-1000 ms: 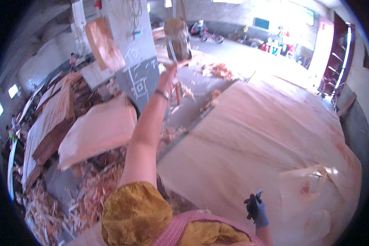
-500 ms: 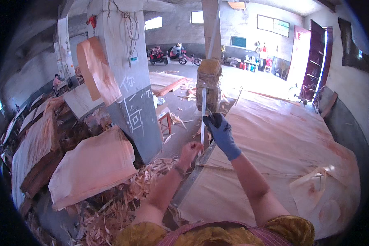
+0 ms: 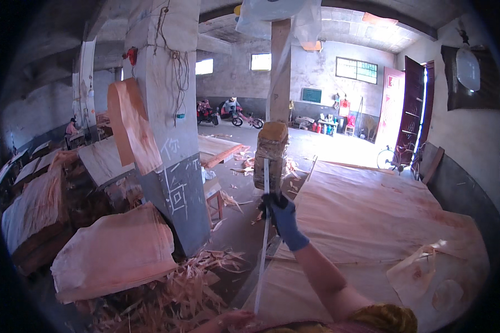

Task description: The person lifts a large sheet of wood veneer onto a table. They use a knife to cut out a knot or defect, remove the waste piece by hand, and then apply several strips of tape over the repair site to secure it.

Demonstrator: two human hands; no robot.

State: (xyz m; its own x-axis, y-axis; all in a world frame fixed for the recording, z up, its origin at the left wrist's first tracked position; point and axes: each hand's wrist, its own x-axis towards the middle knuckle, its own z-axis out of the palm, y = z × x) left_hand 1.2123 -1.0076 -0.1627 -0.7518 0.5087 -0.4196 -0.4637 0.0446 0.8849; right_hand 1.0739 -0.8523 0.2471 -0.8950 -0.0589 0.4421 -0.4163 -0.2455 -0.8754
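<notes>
Apparently midway: white strip [image 3: 266, 176] runs unparted from the tan block [image 3: 276, 152]

From my end of the head camera, I judge things to be only partway along. The strip's upper end shows against the block's front, and its length drops past the left edge of the sheet stack [image 3: 366, 216] toward the bottom of my view. I see no cut in it, so it looks drawn down but not yet freed. What bears the block, I cannot make out.

My right hand [image 3: 286, 222], gloved in blue with dark fingers, is closed around the strip just below the block; whether it grips a tool too, I cannot tell. My left hand [image 3: 236, 319] is low, near the strip's lower part, too cropped for me to tell whether its fingers are spread or pinching.

Around me, a torn piece [image 3: 416, 269] lies toward the stack's near right corner. Wood scraps [image 3: 178, 288] litter the floor off its left edge, where I judge them likely to catch a foot. Beyond them sits another pile of sheets [image 3: 114, 250], its far right corner near the pillar [image 3: 178, 183], which blocks part of my view to the left.
</notes>
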